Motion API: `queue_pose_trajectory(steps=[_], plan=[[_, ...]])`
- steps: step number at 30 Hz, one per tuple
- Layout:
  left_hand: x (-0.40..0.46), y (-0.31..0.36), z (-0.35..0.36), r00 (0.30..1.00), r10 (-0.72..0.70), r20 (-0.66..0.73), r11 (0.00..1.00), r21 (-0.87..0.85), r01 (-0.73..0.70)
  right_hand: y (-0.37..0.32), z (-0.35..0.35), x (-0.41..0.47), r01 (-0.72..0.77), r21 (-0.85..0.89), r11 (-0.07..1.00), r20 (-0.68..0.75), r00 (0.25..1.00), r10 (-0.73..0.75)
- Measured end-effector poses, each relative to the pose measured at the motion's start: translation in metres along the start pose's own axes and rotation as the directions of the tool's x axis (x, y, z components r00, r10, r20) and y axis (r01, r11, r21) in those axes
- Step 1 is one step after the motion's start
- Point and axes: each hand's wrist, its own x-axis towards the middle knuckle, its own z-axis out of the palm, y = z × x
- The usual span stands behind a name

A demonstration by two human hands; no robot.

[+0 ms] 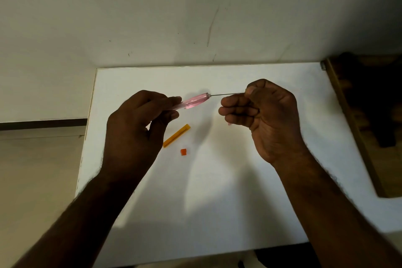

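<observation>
My left hand (139,124) grips a clear pink pen barrel (194,101) above the white table (217,191), its end pointing right. A thin dark refill rod (226,94) runs from that end to my right hand (261,113), which pinches it between thumb and curled fingers. Part of the rod is hidden inside my right fist. Below the barrel, an orange-yellow pen cap with a clip (176,136) lies flat on the table. A small orange plug (183,152) lies just below the cap.
The table stands in a corner against a scuffed white wall (195,17). A dark wooden piece of furniture (369,115) borders the table's right edge. A floor with a dark skirting strip (43,123) lies to the left.
</observation>
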Motion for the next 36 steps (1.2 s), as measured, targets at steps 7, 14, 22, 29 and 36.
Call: queue_pose_trajectory(steps=[7, 14, 22, 29, 36], plan=[[-0.001, -0.003, 0.001, 0.999, 0.018, 0.029, 0.999, 0.046, -0.02, 0.003, -0.001, 0.0, 0.084, -0.136, 0.987, 0.01, 0.996, -0.084], [-0.002, -0.002, 0.004, 0.998, 0.005, 0.066, 0.999, 0.042, -0.008, 0.011, 0.003, -0.002, 0.108, -0.215, 0.971, 0.046, 0.994, -0.1], [-0.003, 0.0, 0.007, 0.996, 0.004, 0.086, 0.999, 0.047, -0.008, 0.017, 0.006, -0.003, 0.117, -0.282, 0.952, 0.071, 0.992, -0.101], [-0.003, -0.003, 0.008, 0.995, -0.021, 0.096, 0.999, 0.046, 0.017, 0.019, -0.004, 0.001, 0.069, -0.296, 0.953, 0.079, 0.996, -0.047], [-0.004, -0.005, 0.009, 0.992, -0.028, 0.124, 0.999, 0.034, 0.024, 0.016, -0.041, 0.019, 0.006, -0.622, 0.783, -0.191, 0.969, -0.159]])
